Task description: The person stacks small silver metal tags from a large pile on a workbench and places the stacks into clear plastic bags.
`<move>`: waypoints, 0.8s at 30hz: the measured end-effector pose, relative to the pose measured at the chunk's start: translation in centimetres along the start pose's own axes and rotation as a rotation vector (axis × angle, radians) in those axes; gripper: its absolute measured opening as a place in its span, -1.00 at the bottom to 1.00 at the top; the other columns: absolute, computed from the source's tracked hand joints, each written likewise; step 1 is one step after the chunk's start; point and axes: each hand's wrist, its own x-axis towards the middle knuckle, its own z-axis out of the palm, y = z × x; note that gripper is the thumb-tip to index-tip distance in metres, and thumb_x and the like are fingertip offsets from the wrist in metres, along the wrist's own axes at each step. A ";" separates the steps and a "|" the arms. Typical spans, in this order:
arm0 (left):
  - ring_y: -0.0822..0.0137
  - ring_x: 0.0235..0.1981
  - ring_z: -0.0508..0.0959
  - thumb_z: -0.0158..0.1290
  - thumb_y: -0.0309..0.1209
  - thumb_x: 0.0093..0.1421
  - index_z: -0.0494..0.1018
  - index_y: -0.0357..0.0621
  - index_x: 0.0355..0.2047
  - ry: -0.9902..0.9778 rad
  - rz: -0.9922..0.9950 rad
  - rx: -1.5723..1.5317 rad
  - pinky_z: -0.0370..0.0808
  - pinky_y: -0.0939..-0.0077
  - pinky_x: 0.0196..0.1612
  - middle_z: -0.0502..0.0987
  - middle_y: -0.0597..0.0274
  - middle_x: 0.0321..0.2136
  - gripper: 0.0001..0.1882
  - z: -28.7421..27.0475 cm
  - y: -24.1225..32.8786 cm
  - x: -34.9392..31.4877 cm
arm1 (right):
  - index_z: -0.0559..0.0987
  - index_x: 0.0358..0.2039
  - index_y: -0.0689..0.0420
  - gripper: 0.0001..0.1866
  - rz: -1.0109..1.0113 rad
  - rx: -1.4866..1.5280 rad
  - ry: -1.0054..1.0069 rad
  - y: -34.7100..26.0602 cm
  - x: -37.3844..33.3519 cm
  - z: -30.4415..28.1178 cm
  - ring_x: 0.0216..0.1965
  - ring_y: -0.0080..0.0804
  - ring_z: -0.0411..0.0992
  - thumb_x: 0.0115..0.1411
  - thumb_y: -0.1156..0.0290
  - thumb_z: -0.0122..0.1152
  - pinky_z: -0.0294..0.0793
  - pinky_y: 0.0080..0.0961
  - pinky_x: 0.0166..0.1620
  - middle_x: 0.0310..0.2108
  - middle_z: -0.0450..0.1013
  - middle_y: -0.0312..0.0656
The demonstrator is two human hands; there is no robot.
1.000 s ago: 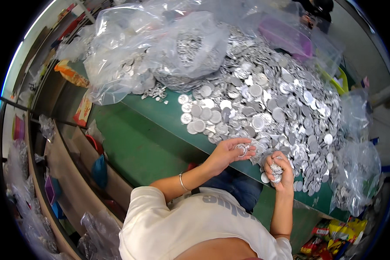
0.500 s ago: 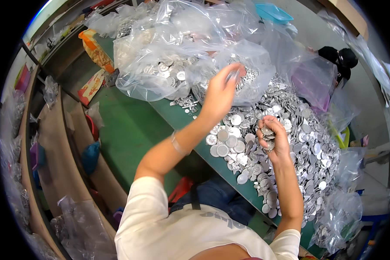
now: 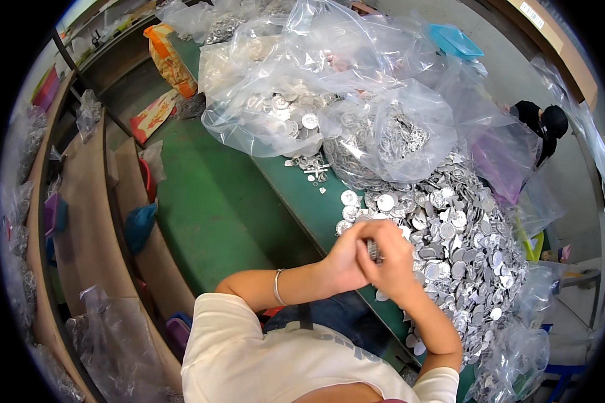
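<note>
My left hand (image 3: 346, 260), with a silver bracelet on its wrist, is brought up against my right hand (image 3: 392, 254) above the bench's near edge. Between them shows a small stack of round metal discs (image 3: 374, 250), gripped by the curled fingers of my right hand. Whatever my left fingers pinch is hidden where the hands overlap. Beside and beyond both hands spreads a large heap of silver-coloured metal discs and pendant-like pieces (image 3: 474, 248). A clear plastic bag (image 3: 420, 107) full of small metal pieces stands open at the heap's far end.
More clear bags (image 3: 249, 127) with metal pieces cover the far bench. A light-blue tray (image 3: 456, 41) and purple plastic (image 3: 501, 158) lie beyond the heap. Shelves (image 3: 91, 228) with small bins run along the left. An orange bag (image 3: 170, 60) sits at the far left.
My left hand has come back from over the clear bag and met my right hand. The right hand has shifted left and nearer with its discs. The view has turned slightly.
</note>
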 end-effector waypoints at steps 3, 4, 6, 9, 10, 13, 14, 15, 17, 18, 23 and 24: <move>0.24 -0.14 0.44 -0.23 -0.17 0.20 0.34 -0.14 -0.20 0.186 0.114 -0.004 0.36 0.23 -0.04 0.44 0.20 -0.22 -0.66 0.2 1.1 -0.6 | 0.35 -0.16 0.22 -0.57 -0.057 -0.373 -0.144 -1.3 0.6 -0.3 -0.02 -0.01 0.18 -0.06 0.37 0.17 0.09 -0.14 0.04 -0.07 0.22 0.01; 0.24 -0.16 0.45 -0.22 -0.18 0.19 0.35 -0.14 -0.22 0.251 0.138 -0.009 0.37 0.23 -0.05 0.44 0.19 -0.22 -0.68 0.4 1.9 -0.8 | 0.32 -0.10 0.20 -0.50 -0.046 -0.388 -0.169 -1.2 0.8 -0.3 0.03 0.03 0.12 -0.07 0.31 0.18 0.02 -0.08 0.06 -0.01 0.16 0.02; 0.26 -0.25 0.47 -0.11 -0.28 0.15 0.37 -0.15 -0.28 0.324 0.260 0.000 0.44 0.29 -0.17 0.44 0.14 -0.27 -0.77 1.2 3.2 -1.2 | 0.26 0.03 0.18 -0.35 -0.023 -0.409 -0.217 -1.2 0.8 -0.1 0.11 0.09 0.00 -0.07 0.21 0.21 -0.12 0.04 0.09 0.09 0.05 0.05; 0.26 -0.36 0.46 -0.02 -0.42 0.08 0.38 -0.21 -0.35 0.414 0.428 -0.119 0.48 0.44 -0.37 0.43 0.13 -0.40 -0.85 1.7 6.3 -0.9 | 0.20 0.08 0.18 -0.33 0.006 -0.338 -0.071 -1.3 0.7 -0.3 0.09 0.08 0.04 -0.04 0.28 0.19 -0.02 -0.07 0.10 0.11 0.05 0.03; 0.26 -0.39 0.45 -0.02 -0.44 0.07 0.37 -0.27 -0.37 0.264 0.522 -0.094 0.49 0.46 -0.40 0.40 0.12 -0.43 -0.85 2.6 8.1 -0.6 | 0.20 0.08 0.18 -0.34 0.025 -0.310 -0.032 -1.1 0.5 -0.7 0.09 0.07 0.05 -0.03 0.30 0.19 -0.01 -0.10 0.10 0.11 0.06 0.02; 0.31 -0.47 0.43 -0.01 -0.49 0.05 0.36 -0.26 -0.41 0.272 0.924 0.242 0.49 0.42 -0.41 0.40 0.15 -0.50 -0.90 5.8 15.0 2.1 | 0.32 -0.04 0.22 -0.51 0.108 -0.112 -0.083 -0.1 -1.7 -2.0 -0.06 -0.04 0.26 -0.02 0.42 0.17 0.23 -0.29 -0.02 -0.09 0.29 0.01; 0.35 -0.49 0.43 0.00 -0.48 0.06 0.38 -0.24 -0.45 0.285 0.983 0.543 0.50 0.39 -0.39 0.40 0.18 -0.56 -0.92 4.5 19.1 3.2 | 0.35 -0.08 0.23 -0.55 0.147 -0.049 -0.126 -0.1 -3.0 -2.4 -0.10 -0.07 0.30 -0.02 0.43 0.17 0.27 -0.32 -0.05 -0.15 0.33 0.00; 0.36 -0.48 0.43 0.00 -0.46 0.06 0.38 -0.22 -0.45 0.437 1.008 0.717 0.48 0.37 -0.38 0.40 0.19 -0.56 -0.92 4.2 21.9 4.0 | 0.41 -0.19 0.25 -0.68 0.138 -0.059 -0.122 0.0 -4.0 -2.9 -0.19 -0.08 0.36 0.00 0.47 0.16 0.32 -0.35 -0.12 -0.26 0.39 -0.02; 0.34 -0.44 0.45 -0.01 -0.41 0.09 0.40 -0.22 -0.39 0.737 0.940 1.017 0.44 0.34 -0.33 0.44 0.16 -0.50 -0.86 2.3 25.5 5.9 | 0.42 -0.19 0.26 -0.69 0.297 0.020 -0.083 0.2 -6.8 -3.7 -0.20 -0.08 0.36 0.02 0.47 0.14 0.33 -0.35 -0.13 -0.26 0.39 -0.02; 0.31 -0.39 0.47 -0.02 -0.37 0.10 0.42 -0.24 -0.32 0.888 0.870 1.140 0.42 0.32 -0.28 0.48 0.13 -0.45 -0.80 0.7 27.0 6.7 | 0.42 -0.18 0.26 -0.68 0.364 0.042 -0.052 0.6 -8.1 -4.1 -0.21 -0.09 0.37 0.02 0.47 0.14 0.34 -0.36 -0.13 -0.26 0.39 -0.02; 0.12 -0.06 0.39 -0.03 -0.26 0.06 0.37 -0.34 -0.10 0.871 0.724 1.811 0.28 0.40 -0.01 0.40 -0.10 -0.10 -0.54 -6.1 29.8 9.0 | 0.44 -0.21 0.28 -0.72 0.628 0.061 0.092 1.2 -14.8 -6.5 -0.24 -0.13 0.39 0.02 0.52 0.13 0.35 -0.44 -0.15 -0.29 0.40 -0.02; 0.11 -0.03 0.38 -0.03 -0.27 0.06 0.38 -0.33 -0.10 0.827 0.647 2.040 0.27 0.38 0.00 0.38 -0.12 -0.07 -0.55 -6.3 30.1 8.9 | 0.45 -0.25 0.29 -0.76 0.599 0.000 0.150 1.7 -16.2 -6.6 -0.25 -0.14 0.39 0.02 0.54 0.13 0.35 -0.44 -0.16 -0.30 0.40 -0.01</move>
